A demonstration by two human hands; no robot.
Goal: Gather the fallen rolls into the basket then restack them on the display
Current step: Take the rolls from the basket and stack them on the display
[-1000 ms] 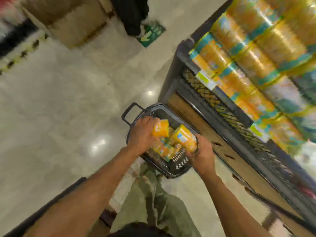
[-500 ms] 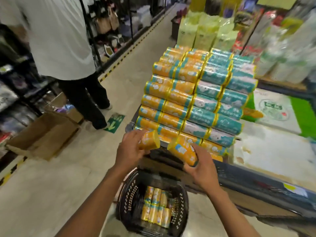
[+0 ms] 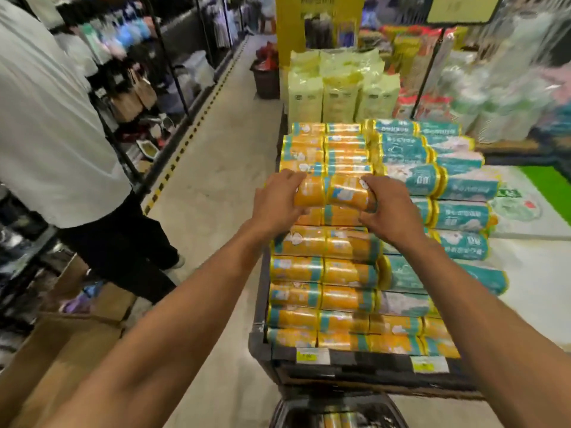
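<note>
Fingers (image 3: 290, 177) of left hand (image 3: 276, 203) curled round left roll (image 3: 310, 193); right hand (image 3: 391, 213) clamped on right roll (image 3: 347, 195). Both rolls end to end at upper orange rows of the display (image 3: 321, 270). Likely light, squashy, slick-wrapped: grip round the middle. Basket (image 3: 340, 400) below display front, holding more rolls.

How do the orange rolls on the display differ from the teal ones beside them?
Colour: the orange rolls have orange wrap with teal bands; the teal rolls are teal with yellow bands.
Place: orange rolls sit mostly left, teal rolls right.
Handling: the left hand and right hand each grip an orange roll; no teal roll is held.
Both lie sideways in stepped tiers.
</note>
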